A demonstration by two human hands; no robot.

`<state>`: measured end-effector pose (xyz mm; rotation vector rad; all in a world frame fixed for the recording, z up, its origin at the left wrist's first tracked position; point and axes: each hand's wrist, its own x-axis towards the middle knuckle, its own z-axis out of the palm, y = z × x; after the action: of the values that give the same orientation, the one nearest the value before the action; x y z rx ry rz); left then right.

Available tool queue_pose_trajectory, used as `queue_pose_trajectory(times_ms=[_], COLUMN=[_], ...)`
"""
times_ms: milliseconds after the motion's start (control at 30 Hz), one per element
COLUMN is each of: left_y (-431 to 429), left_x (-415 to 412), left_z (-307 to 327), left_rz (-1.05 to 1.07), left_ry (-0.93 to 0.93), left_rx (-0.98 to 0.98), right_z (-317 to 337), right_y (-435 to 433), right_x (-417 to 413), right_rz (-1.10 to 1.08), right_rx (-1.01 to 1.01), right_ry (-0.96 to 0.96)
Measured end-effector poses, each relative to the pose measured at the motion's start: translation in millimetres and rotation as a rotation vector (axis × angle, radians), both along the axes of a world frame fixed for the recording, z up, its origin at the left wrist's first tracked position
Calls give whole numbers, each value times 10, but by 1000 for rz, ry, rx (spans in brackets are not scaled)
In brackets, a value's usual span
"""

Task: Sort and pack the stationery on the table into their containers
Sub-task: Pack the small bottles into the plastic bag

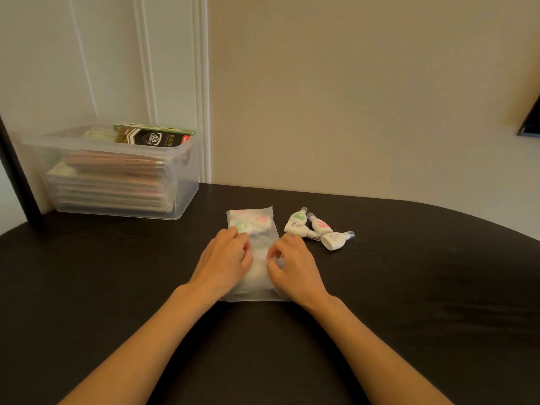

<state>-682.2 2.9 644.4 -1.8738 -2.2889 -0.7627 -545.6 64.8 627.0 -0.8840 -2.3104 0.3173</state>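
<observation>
Left grip (pixel 225 258) has its fingers curled down on the left side of a frosted plastic bag (pixel 258 258). Right grip (pixel 292 264) looks like it's pinching the bag's film on the right side between thumb and fingertips. The bag lies flat mid-worktop (pixel 409 287) with green and pink correction tapes showing through at its far end. Just right of it sit 4 loose correction tapes (pixel 321 226), bunched together. Way back on the left there's a clear box (pixel 117 197) stacked with packets, with a pen pack (pixel 155 137) lying on top.
</observation>
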Motion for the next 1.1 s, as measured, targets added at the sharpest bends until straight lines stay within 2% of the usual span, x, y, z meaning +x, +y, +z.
queue_pose_trajectory(times_ms=[367,567,767,967,1100], left_y=[-62,14,100,181,232], left_x=[17,-19,-32,-9,-47], left_z=[-109,-124,-71,-80,-84], left_rz=[-42,-72,-93,-126,-137], left_ry=[3,-103,-123,-23,-79], left_rx=[-89,-131,-204,-184,-212], right_z=[25,16,17,34,52], right_y=[-152,-113,-15,50,95], right_x=[59,26,3,-39,-41], right_rz=[-46,-50,-45,-4,5], right_rx=[-94,-202,-184,-277,-381], right_ry=[-77,-78,-78,-79,-28])
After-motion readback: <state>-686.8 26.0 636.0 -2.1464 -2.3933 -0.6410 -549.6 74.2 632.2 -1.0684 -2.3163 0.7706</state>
